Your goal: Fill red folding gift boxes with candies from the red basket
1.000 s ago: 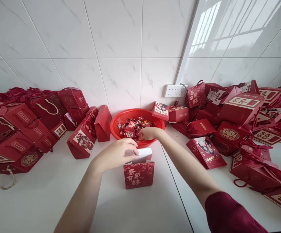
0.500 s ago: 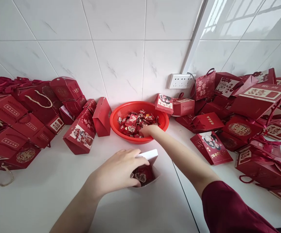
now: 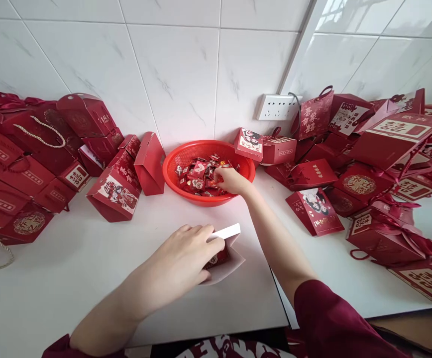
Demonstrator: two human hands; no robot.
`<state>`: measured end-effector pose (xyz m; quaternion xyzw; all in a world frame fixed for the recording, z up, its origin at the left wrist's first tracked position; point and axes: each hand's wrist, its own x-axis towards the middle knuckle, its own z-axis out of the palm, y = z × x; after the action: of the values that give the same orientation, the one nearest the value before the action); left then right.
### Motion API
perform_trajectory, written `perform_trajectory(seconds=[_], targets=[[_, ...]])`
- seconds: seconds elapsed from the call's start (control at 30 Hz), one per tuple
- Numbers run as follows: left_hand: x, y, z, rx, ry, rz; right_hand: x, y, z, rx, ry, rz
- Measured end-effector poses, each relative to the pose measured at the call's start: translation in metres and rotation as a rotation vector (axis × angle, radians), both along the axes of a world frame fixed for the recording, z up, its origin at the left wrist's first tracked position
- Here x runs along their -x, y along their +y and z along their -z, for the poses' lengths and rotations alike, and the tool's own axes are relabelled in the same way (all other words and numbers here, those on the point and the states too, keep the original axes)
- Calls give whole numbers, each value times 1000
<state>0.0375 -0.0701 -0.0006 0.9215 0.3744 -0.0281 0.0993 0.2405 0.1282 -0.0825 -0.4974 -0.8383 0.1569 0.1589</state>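
Observation:
My left hand (image 3: 184,263) grips an open paper gift box (image 3: 228,268) by its rim, fingers over the edge and partly inside. The box stands on the white table with its pale inner walls showing. A red wrapped sweet with white lettering is partly visible inside, behind my fingers. My right hand (image 3: 233,180) reaches into a red plastic basket (image 3: 204,201), fingers curled down among the wrapped candies (image 3: 197,174). What those fingertips hold is hidden from view.
Red gift boxes (image 3: 29,179) with rope handles are piled at left. A printed box (image 3: 117,191) and a plain red one (image 3: 151,164) stand left of the basket. Many more boxes (image 3: 387,144) crowd the right. A power strip (image 3: 277,107) is fixed to the tiled wall.
The view has tilted down and shifted slightly. My right hand has lifted a little among the candies, its curled fingers showing more. My left hand still grips the gift box.

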Motion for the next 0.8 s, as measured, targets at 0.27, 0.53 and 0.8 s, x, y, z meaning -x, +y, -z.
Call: perform_trajectory(seconds=[0.27, 0.53, 0.8], targets=[[12, 12, -4, 55, -65, 41, -15, -32, -3, -86, 335, -79], [14, 12, 5, 104, -44, 16, -36, -54, -28, -187, 392, -32], [6, 13, 11, -185, -84, -77, -55, -80, -48, -273, 470, 88]])
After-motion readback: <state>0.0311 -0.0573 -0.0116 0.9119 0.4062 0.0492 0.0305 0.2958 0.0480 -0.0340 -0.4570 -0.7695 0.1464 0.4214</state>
